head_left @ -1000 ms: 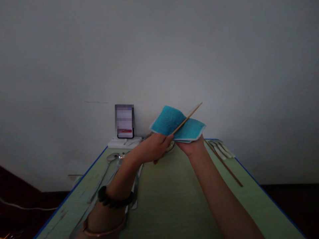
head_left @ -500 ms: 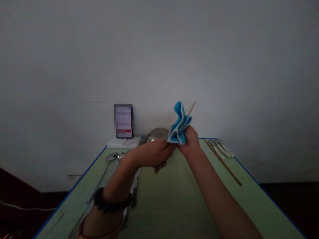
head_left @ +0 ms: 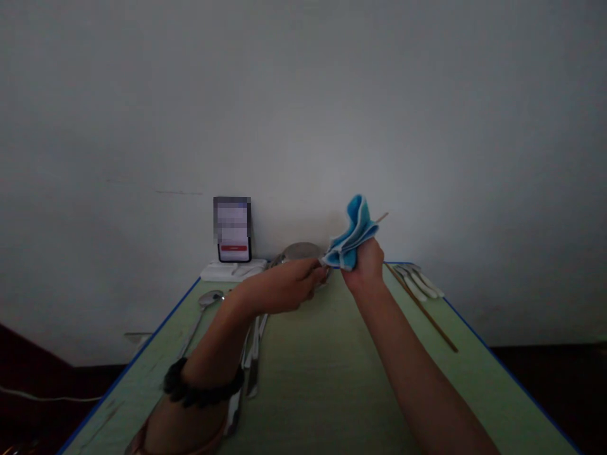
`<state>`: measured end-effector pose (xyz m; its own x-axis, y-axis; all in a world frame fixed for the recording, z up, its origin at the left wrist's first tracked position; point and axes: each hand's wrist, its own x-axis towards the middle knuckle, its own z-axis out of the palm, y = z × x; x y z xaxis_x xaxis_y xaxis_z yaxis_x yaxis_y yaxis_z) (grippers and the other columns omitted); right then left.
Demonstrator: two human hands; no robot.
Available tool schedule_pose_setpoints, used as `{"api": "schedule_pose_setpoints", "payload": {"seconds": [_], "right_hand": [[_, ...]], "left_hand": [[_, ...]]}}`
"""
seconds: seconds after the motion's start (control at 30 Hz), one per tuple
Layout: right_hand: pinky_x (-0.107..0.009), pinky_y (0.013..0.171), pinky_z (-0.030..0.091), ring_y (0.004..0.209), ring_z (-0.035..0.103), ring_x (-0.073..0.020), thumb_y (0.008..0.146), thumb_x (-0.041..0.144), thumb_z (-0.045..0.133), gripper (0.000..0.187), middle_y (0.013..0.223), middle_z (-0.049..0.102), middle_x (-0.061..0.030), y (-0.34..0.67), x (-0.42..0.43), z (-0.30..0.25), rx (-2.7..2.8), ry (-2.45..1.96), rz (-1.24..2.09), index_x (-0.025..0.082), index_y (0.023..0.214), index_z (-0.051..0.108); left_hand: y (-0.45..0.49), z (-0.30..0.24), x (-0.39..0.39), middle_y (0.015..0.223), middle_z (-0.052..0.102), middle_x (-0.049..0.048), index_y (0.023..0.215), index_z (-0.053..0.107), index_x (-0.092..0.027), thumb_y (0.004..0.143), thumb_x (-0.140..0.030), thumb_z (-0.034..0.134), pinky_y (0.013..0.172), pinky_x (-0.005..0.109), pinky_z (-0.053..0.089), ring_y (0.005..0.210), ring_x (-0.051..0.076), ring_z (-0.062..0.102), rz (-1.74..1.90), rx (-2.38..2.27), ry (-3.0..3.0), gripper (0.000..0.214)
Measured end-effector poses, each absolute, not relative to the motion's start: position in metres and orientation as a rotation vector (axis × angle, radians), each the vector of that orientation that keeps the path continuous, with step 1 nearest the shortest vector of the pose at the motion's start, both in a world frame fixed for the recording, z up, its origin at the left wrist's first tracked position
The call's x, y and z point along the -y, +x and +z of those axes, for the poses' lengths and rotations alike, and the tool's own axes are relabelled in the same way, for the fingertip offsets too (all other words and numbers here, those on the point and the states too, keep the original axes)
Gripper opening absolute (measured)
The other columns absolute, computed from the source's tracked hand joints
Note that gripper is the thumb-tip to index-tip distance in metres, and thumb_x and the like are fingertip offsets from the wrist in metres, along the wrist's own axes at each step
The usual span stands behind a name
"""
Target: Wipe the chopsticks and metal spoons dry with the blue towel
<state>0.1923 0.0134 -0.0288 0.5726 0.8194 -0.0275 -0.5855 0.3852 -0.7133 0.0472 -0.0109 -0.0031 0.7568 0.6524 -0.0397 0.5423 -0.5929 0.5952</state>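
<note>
My right hand (head_left: 367, 264) is closed round a blue cloth (head_left: 356, 227) with pale edges, whose folds stick up above the fingers. A thin wooden chopstick (head_left: 383, 217) pokes out past the cloth at the upper right. My left hand (head_left: 298, 283) is closed just left of the cloth, in line with the stick, and appears to grip its other end; the fingertips partly hide it. Both hands are held above the far part of the table.
Behind my left hand is a shiny metal bowl (head_left: 303, 251). A phone (head_left: 234, 230) stands on a white base (head_left: 232, 270) by the wall. Spoons (head_left: 208, 300) and knives (head_left: 255, 366) lie at left. Another chopstick (head_left: 427, 315) and white-handled cutlery (head_left: 422, 284) lie at right on the green table (head_left: 327, 379).
The cloth and my right hand have shifted a little right, with the chopstick tip lower and further right. My left hand is now slightly farther from the cloth.
</note>
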Motion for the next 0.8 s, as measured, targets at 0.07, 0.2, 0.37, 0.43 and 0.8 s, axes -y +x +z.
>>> {"api": "schedule_pose_setpoints", "payload": {"seconds": [0.07, 0.2, 0.37, 0.43, 0.8], "right_hand": [[-0.021, 0.055, 0.047, 0.055, 0.057, -0.0083, 0.076, 0.030, 0.050, 0.012, 0.058, 0.059, 0.0072, 0.187, -0.014, -0.031, 0.375, -0.760, 0.894, 0.020, 0.072, 0.054], [-0.023, 0.064, 0.048, 0.066, 0.060, -0.0100, 0.073, 0.028, 0.055, 0.013, 0.070, 0.065, 0.0042, 0.185, -0.015, -0.034, 0.450, -0.818, 0.872, 0.019, 0.080, 0.059], [-0.028, 0.068, 0.050, 0.065, 0.060, -0.0113, 0.071, 0.027, 0.060, 0.021, 0.075, 0.067, 0.0032, 0.188, -0.015, -0.035, 0.441, -0.750, 0.956, 0.020, 0.092, 0.058], [-0.029, 0.069, 0.050, 0.066, 0.061, -0.0117, 0.072, 0.026, 0.060, 0.021, 0.076, 0.067, 0.0028, 0.190, -0.016, -0.035, 0.411, -0.718, 1.007, 0.020, 0.091, 0.059], [-0.034, 0.072, 0.051, 0.059, 0.059, -0.0148, 0.078, 0.028, 0.035, 0.027, 0.059, 0.062, 0.0003, 0.197, -0.009, -0.022, 0.339, -0.514, 1.259, 0.017, 0.070, 0.058]], "left_hand": [[0.046, -0.005, 0.008, 0.059, 0.047, -0.0026, 0.076, 0.044, -0.019, 0.087, -0.033, 0.031, 0.042, 0.018, 0.035, 0.046, 0.009, 0.045, 0.258, -0.922, 2.386, 0.023], [0.042, -0.011, 0.007, 0.055, 0.046, -0.0040, 0.077, 0.044, -0.019, 0.088, -0.044, 0.024, 0.038, 0.019, 0.036, 0.039, 0.009, 0.047, 0.141, -0.978, 2.216, 0.034], [0.041, -0.014, 0.008, 0.051, 0.047, -0.0050, 0.074, 0.040, -0.019, 0.088, -0.045, 0.024, 0.041, 0.021, 0.042, 0.040, 0.013, 0.055, 0.038, -0.932, 2.143, 0.033], [0.041, -0.013, 0.009, 0.051, 0.048, -0.0049, 0.074, 0.039, -0.019, 0.088, -0.043, 0.024, 0.040, 0.021, 0.042, 0.041, 0.013, 0.056, -0.001, -0.932, 2.144, 0.032], [0.037, -0.015, 0.006, 0.050, 0.048, -0.0044, 0.075, 0.045, -0.017, 0.087, -0.047, 0.025, 0.038, 0.019, 0.040, 0.038, 0.011, 0.053, 0.012, -0.955, 2.143, 0.038]]}}
